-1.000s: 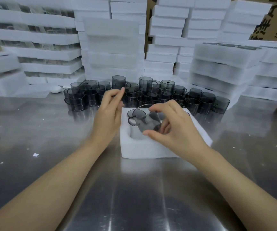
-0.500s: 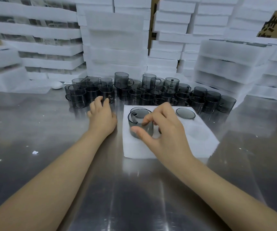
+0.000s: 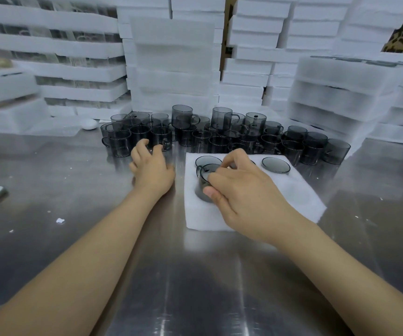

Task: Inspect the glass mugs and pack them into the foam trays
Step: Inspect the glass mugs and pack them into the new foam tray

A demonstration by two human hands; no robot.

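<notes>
A person's 2 bare arms reach over a steel table [image 3: 74,180]. The right hand [image 3: 241,187] pinches a smoky grey glass mug [image 3: 204,184], thumb on its side and fingers curled over its rim, as the mug sits upright in the near-left pocket of a white foam tray [image 3: 299,202]. A second mug [image 3: 275,165] is sunk in the tray's far-right pocket. The left hand [image 3: 150,169] rests on the table with fingers loosely curled, its tips at a cluster of loose mugs [image 3: 219,134]. Stacked foam trays [image 3: 171,69] fill the background

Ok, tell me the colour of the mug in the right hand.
Smoky grey, see-through mug, head view.
</notes>
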